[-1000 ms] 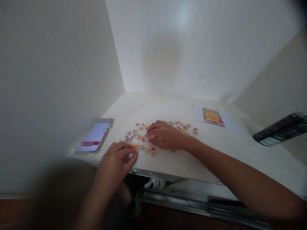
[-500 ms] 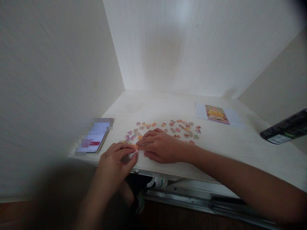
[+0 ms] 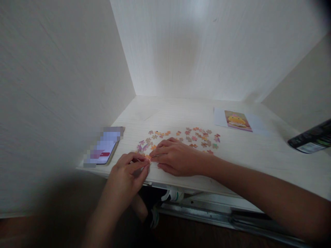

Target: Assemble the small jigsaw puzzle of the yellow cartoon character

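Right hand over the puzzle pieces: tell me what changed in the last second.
The right hand slid off the scattered puzzle pieces toward the desk's near edge, meeting the left hand fingertip to fingertip over one piece. The left hand, phone and picture card kept their places.

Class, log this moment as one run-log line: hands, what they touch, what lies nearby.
left hand: pinching puzzle piece | right hand: fingertips on same piece | nearby: loose pieces, phone, reference picture

Single head view, close, down onto the desk [image 3: 258,151].
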A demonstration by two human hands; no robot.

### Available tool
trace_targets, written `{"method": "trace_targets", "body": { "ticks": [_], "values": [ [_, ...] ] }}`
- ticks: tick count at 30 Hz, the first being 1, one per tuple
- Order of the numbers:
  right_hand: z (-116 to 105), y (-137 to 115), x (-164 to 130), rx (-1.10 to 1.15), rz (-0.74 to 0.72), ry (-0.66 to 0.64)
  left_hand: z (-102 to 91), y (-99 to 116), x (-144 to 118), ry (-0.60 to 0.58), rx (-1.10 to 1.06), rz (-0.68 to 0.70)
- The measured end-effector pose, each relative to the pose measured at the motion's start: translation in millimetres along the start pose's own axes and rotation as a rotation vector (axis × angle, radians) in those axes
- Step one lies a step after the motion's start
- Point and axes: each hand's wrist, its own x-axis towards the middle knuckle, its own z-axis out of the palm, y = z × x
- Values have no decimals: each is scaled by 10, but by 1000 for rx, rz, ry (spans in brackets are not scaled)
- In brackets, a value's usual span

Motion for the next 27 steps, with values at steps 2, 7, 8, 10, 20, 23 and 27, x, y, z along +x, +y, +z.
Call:
{"method": "trace_targets", "body": {
  "ticks": [2,7,8,10,20,23,27],
  "values": [
    [3,-3,-2,1,5,-6,-35,-19,-11,1,-14,-18],
    [0,13,-17,37,2,-13,-155,-106,-48,-69,-35,-106],
    [-2,17,-22,45,0,-12,-169,-117,-52,-71,-38,-105],
    [-5,24,-32,58,-4,-10,-179,-121,-55,-62,-41,-78],
    [40,88,-49,39,4,3,-104,-52,-40,-93,-141,-72],
    [46,109,-52,24,17,1,-98,-72,-38,-91,-154,-81],
    [53,122,-63,53,27,30,-111,-85,-47,-104,-167,-85]
  ]
}}
